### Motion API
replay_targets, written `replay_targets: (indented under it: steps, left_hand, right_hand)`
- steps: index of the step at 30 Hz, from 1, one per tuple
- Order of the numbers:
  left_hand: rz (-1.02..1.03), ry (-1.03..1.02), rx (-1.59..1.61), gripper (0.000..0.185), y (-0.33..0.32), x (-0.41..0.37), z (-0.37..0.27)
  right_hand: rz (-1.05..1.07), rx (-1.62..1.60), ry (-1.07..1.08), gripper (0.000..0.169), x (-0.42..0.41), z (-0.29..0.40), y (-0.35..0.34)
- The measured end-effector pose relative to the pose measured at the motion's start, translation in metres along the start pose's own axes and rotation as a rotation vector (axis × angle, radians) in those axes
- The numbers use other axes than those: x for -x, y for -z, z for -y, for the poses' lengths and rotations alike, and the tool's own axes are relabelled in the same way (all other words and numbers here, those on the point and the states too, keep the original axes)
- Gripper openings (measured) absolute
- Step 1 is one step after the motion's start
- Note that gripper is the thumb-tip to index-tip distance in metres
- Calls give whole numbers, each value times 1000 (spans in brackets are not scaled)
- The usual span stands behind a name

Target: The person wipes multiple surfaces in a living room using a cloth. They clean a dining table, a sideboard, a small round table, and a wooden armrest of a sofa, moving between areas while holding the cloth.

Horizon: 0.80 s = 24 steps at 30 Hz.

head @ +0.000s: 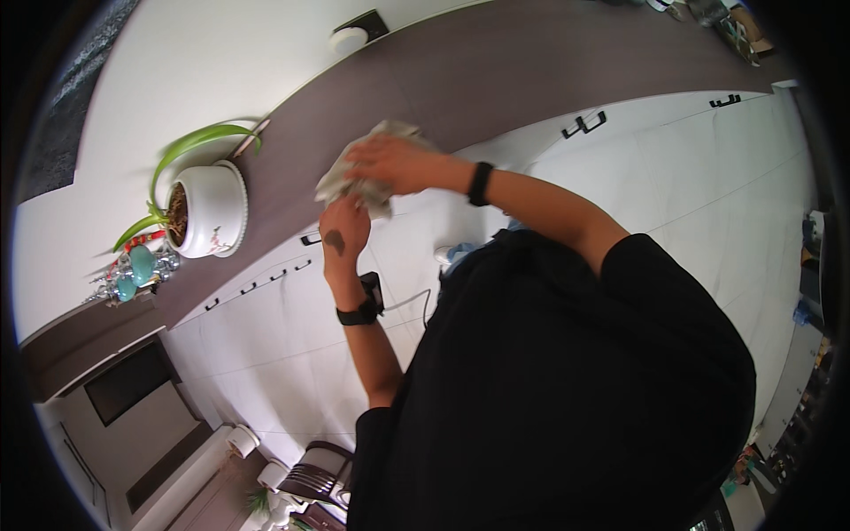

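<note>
A crumpled beige cloth (335, 182) is bunched between my two hands, over the front edge of a long grey-brown countertop (478, 73). My left hand (345, 229) pinches the cloth's near lower edge with curled fingers. Laid across the top of the cloth is my right hand (392, 162), its fingers slightly blurred and bent onto the fabric. The hands nearly meet at the cloth, and part of it is hidden under the right hand. Whether the cloth touches the countertop cannot be made out.
On the counter to the left stands a white flowerpot (216, 209) with a long-leaved plant, beside a turquoise-and-silver ornament (141, 265). A round white device (348, 41) is at the wall. Black handles (584, 124) stick out from the white cabinet fronts. Shoes (737, 36) lie at the far right end.
</note>
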State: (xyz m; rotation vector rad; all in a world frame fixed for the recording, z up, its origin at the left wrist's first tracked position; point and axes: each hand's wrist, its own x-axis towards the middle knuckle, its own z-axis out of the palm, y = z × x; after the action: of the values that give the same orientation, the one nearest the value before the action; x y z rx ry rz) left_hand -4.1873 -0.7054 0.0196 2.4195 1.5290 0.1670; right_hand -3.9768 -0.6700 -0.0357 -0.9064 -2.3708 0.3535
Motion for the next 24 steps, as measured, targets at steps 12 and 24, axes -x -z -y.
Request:
replay_targets:
  steps: [12, 24]
  left_hand:
    - [-727, -375, 630, 54, 192, 19, -176]
    - [-728, 13, 515, 65, 187, 98, -77]
  right_hand:
    - [-446, 174, -553, 67, 261, -130, 218]
    - [-493, 340, -548, 58, 270, -137, 216]
